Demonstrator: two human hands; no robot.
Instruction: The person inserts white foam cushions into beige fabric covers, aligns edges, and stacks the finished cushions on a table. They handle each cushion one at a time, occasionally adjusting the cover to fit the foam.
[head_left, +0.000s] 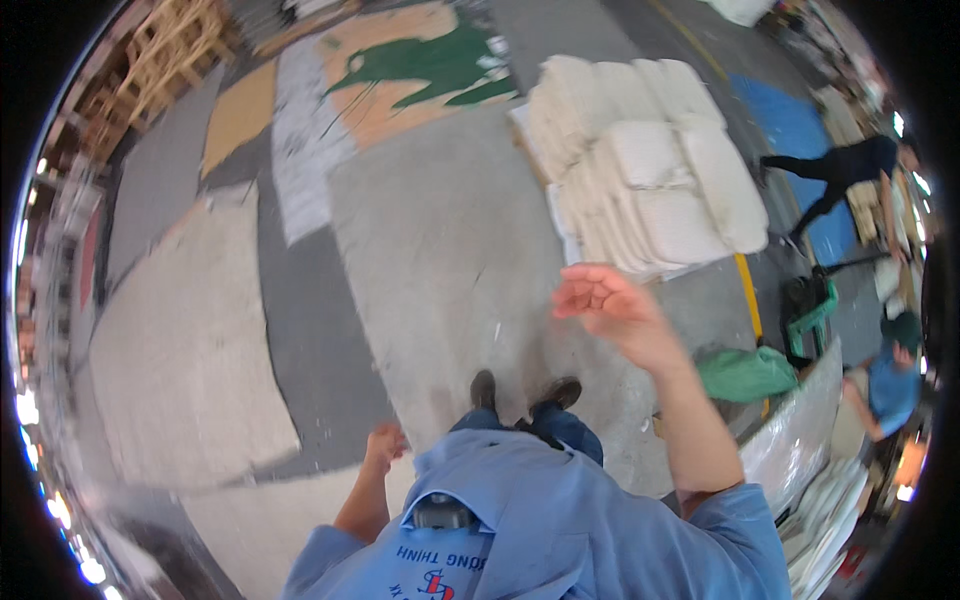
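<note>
Lying ahead and to the right of the person is a broad, layered stack of cream-white, soft-looking padded pieces with rounded edges (650, 165), and the right hand (605, 305) is the nearer of the two to it. Its longer side appears to be running slantwise, from the upper left toward the lower right, though the fisheye bend is making that axis uncertain. In the view the right hand is showing just below the stack's near edge, but it is hovering well above the bare, pale grey floor (440, 230), and no contact with the stack is showing.

The right forearm is reaching forward from the light blue short-sleeved shirt (530, 510), angling up and inward, with the elbow bending out to the side. The right hand's fingers are curling loosely toward the left, and they are holding nothing visible. The left hand (385, 442) is hanging lower and closer to the body, well apart from the stack; its fingers seem to be bending, but blur is hiding whether they are closing on anything.

Beyond the left hand, a large, flat, beige sheet (190, 350) is lying on the floor. To the right, a crumpled, translucent green plastic bag (745, 373) is resting near the stack's lower right corner. Two dark shoes (484, 388) are pointing forward between the hands.
</note>
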